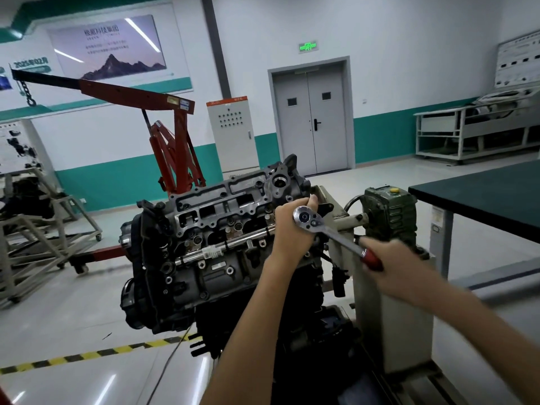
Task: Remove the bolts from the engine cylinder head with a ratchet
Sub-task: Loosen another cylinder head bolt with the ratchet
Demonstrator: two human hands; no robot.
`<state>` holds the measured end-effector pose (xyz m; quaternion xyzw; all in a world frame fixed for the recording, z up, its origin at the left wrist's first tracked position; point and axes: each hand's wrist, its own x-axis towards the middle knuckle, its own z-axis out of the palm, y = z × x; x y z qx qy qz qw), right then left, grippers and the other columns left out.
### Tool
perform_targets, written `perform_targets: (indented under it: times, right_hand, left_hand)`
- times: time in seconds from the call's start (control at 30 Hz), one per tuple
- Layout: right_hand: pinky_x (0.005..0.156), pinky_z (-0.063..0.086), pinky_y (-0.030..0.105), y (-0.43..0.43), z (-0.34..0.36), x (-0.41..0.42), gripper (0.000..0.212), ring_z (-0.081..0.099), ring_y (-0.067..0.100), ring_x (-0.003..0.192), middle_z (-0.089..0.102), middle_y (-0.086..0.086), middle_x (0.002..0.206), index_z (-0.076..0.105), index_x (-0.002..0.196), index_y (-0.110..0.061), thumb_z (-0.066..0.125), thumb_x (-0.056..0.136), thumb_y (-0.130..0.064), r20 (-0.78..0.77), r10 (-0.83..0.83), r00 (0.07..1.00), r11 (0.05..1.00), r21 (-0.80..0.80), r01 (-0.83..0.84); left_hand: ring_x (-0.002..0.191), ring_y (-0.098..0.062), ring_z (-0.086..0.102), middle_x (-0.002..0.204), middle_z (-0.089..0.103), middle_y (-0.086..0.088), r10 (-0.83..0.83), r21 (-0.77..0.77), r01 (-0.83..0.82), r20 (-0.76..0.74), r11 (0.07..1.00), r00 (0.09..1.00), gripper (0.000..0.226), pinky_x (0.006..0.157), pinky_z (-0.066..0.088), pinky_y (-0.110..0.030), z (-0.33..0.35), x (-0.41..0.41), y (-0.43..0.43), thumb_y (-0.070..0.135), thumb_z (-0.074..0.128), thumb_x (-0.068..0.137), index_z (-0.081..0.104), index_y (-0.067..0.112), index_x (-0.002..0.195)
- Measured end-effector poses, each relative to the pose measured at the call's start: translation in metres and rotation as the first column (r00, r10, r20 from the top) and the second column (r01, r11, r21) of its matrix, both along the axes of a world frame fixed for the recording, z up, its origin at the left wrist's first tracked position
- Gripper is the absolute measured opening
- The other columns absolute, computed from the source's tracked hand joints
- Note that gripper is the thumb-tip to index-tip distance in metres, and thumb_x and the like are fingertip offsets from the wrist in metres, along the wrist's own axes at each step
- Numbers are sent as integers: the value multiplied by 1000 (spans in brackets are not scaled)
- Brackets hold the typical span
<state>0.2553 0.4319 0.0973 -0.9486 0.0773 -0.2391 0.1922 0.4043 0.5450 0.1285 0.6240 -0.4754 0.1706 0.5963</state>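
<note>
Head view looks down on the engine (204, 273), which hangs off the left side of its engine stand (388, 317). The cylinder head (222, 206) is uppermost, its long axis running from lower left up to the right, toward the stand.

The ratchet (330, 232) sits at the right-hand end of the cylinder head, next to the stand's upper corner. Its long axis slopes from the round drive head, at upper left, down and right to the red grip.

The left hand (292, 226) is nearer the work. Its fingers (312, 200) curl round behind the drive head and appear to steady it. The socket and the bolt under it are hidden.

The right hand (391, 267), blurred, has its fingers wrapped round the red grip, well out from the head. The swing probably pivots on the drive end, with the right hand sweeping the handle.
</note>
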Motion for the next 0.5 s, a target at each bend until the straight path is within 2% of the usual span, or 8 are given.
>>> perform_targets:
  times: [0.07,0.13,0.2,0.23,0.3,0.37,0.47,0.5]
  right_hand:
    - [49,42,14,41,-32,3,20,50,5,49,53,0,62,51,75,-21,62,80,-4,135,8,991,948,313,-51]
    - [39,34,12,84,-50,14,24,44,4,38,48,-2,53,50,72,-20,60,79,1,246,-27,969,799,587,-127]
    - [37,35,17,117,-57,27,21,42,5,32,48,0,50,52,76,-20,57,81,1,282,-2,959,661,720,-210]
    - [36,34,18,122,-59,30,21,42,7,31,48,0,49,52,76,-19,55,81,1,286,15,958,642,731,-228]
    - [37,33,17,106,-52,24,23,42,6,32,44,-3,46,48,70,-18,55,79,3,240,9,971,724,668,-172]
    - [45,35,15,65,-38,10,27,44,5,41,45,-5,50,47,64,-19,58,76,3,171,7,985,885,457,-86]
    - [61,53,26,-1,4,-3,13,58,8,58,59,0,68,58,81,-17,59,81,-4,-72,83,994,990,118,-74]
    - [63,54,22,-16,20,-3,10,60,6,59,60,-4,68,59,86,-18,58,83,-8,-125,86,988,996,-21,-89]
  left_hand:
    - [47,-17,30,48,36,-12,25,-77,-29,-48,997,999,51,46,23,-37,-3,-4,-6,11,49,99,38,-7,53]
    - [48,-16,28,49,33,-10,55,-127,-67,-97,990,994,51,47,22,-34,-2,-8,-11,11,49,99,35,-4,53]
    - [49,-16,26,51,30,-7,127,-123,-138,-90,983,988,49,47,22,-29,0,-9,-12,10,49,99,35,3,52]
    - [49,-15,25,51,30,-7,135,-106,-143,-78,984,988,49,47,21,-28,0,-8,-12,10,50,99,35,4,53]
    - [49,-14,26,52,31,-6,61,-61,-65,-73,996,995,49,47,22,-30,0,-6,-7,13,49,99,35,-1,54]
    - [50,-17,29,52,35,-7,-20,35,22,-42,999,999,50,48,24,-33,3,-3,0,15,50,99,37,-5,55]
    - [47,-14,31,48,37,-3,-67,191,49,88,980,994,50,49,27,-28,11,3,9,17,56,97,41,3,51]
    - [46,-13,30,47,36,1,-82,219,52,130,974,988,50,48,26,-26,14,6,9,17,58,96,41,8,50]
